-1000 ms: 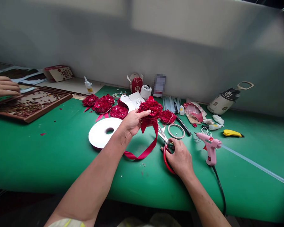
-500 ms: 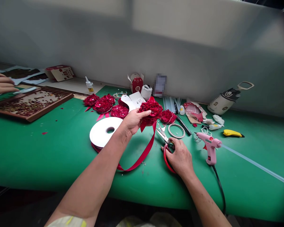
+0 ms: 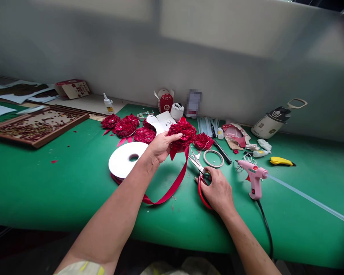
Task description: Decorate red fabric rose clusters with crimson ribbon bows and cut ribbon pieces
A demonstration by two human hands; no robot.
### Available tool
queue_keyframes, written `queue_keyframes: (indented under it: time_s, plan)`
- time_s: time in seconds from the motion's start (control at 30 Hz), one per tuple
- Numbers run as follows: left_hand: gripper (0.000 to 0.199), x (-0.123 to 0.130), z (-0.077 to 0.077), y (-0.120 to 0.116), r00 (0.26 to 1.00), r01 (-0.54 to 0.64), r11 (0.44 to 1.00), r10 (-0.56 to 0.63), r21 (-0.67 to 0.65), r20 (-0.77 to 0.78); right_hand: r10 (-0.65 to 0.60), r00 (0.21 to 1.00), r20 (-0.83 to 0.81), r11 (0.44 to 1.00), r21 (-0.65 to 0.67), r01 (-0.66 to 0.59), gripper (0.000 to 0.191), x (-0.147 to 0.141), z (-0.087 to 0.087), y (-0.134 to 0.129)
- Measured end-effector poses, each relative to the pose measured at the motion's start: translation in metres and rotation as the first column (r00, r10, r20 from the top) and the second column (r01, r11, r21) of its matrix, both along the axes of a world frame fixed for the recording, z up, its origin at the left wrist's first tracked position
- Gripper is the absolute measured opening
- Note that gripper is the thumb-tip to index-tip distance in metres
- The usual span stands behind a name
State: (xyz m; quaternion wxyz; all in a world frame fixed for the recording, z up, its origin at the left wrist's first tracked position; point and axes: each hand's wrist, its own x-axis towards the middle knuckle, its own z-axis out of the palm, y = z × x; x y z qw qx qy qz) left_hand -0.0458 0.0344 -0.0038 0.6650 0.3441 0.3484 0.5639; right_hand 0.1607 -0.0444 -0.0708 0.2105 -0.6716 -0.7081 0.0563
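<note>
Between the thumb and fingers of my left hand (image 3: 162, 148) is a dark red fabric flower (image 3: 186, 133), held above the table. From under it a red ribbon (image 3: 174, 187) hangs in a loop and runs back behind my forearm to a white ribbon spool (image 3: 123, 160). My right hand (image 3: 219, 189) grips red-handled scissors (image 3: 202, 191) by the loops. Their blades are partly apart, pointing up and left, close to the hanging ribbon. More red flowers (image 3: 126, 125) lie behind the spool, and one flower (image 3: 203, 141) is to the right of the held one.
A pink glue gun (image 3: 254, 177) with a long glue stick stands at right, beside a yellow cutter (image 3: 282, 161). A tape roll (image 3: 213, 159) and black marker (image 3: 223, 152) lie behind the scissors. Far left is a wooden tray (image 3: 37, 143) of dried bits; a bottle (image 3: 269, 122) stands back right.
Another person's hand at the far left has gone out of view, uncovering white paper there. The ribbon loop has risen slightly. Both my hands stay almost where they were.
</note>
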Motion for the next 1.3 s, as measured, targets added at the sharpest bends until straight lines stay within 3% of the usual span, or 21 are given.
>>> queue_keyframes:
  time_s: [1.3]
  plan:
    - [0.028, 0.002, 0.01, -0.006, 1.0, 0.009, 0.999, -0.009, 0.05, 0.001, 0.006, 1.0, -0.019, 1.0, 0.002, -0.006, 0.037, 0.001, 0.001, -0.001]
